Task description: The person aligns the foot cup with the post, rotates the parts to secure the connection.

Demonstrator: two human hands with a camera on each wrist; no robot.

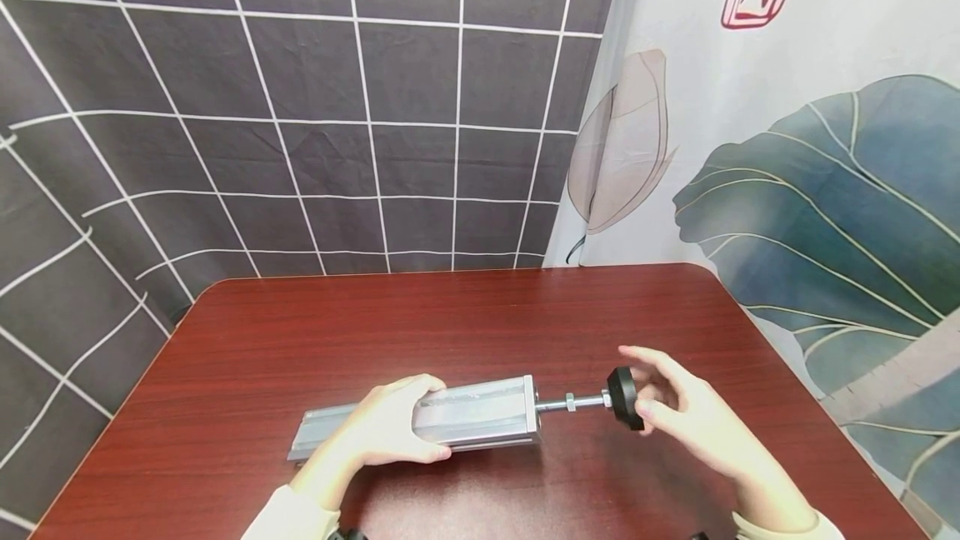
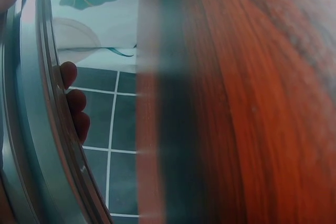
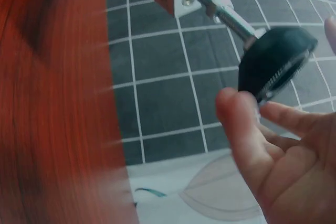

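Observation:
A silvery aluminium profile [image 1: 480,415] is held level above the table, its length running left to right. My left hand [image 1: 397,423] grips it around the middle, thumb on the near side; in the left wrist view several fingertips [image 2: 76,100] curl round its edge. From the end plate [image 1: 530,405] at its right end sticks a threaded rod with nuts [image 1: 572,402]. A black levelling foot [image 1: 622,398] sits on the rod's outer end. My right hand [image 1: 682,407] is beside the foot, fingers spread and loosely bent, with the thumb at its rim; whether it touches is unclear.
A reddish-brown wooden table [image 1: 360,315] with rounded far corners lies below. Behind it hangs a dark grey cloth with white grid lines [image 1: 405,82]. To the right is a white curtain with leaf prints [image 1: 825,215].

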